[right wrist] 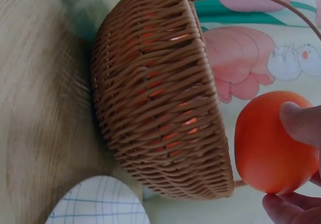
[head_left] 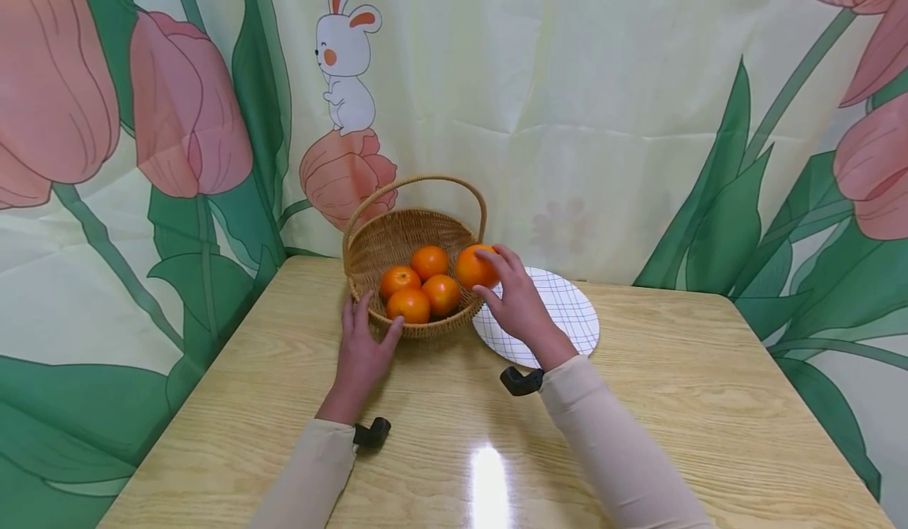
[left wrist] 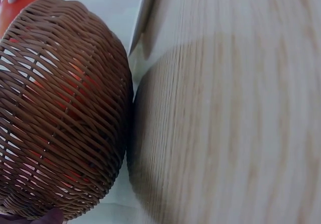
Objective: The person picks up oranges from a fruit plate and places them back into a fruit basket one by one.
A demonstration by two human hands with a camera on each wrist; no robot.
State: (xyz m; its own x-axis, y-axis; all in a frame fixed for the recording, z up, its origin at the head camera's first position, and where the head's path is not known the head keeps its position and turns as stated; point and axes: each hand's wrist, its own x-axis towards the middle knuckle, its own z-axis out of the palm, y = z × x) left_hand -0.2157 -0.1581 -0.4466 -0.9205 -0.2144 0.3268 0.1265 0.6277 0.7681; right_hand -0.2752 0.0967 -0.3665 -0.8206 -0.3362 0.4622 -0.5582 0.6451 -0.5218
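A brown wicker basket [head_left: 454, 325] with a tall handle stands at the back of the table, several oranges [head_left: 408, 306] lying inside. At its front left rim my left hand [head_left: 363, 355] holds the basket, with fingers and thumb spread along the edge. My right hand [head_left: 521, 300] grips another orange [right wrist: 273, 141] between thumb and fingers, above the basket's right rim. In the right wrist view this orange is just outside the rim line, while the oranges inside show only through gaps in the weave. The left wrist view shows the basket's woven side [left wrist: 65, 108].
A round white plate [head_left: 567, 316] with a blue grid pattern lies right of the basket, partly under my right hand. Behind the wooden table [head_left: 674, 403] hangs a curtain [head_left: 603, 119] printed with tulips and a rabbit.
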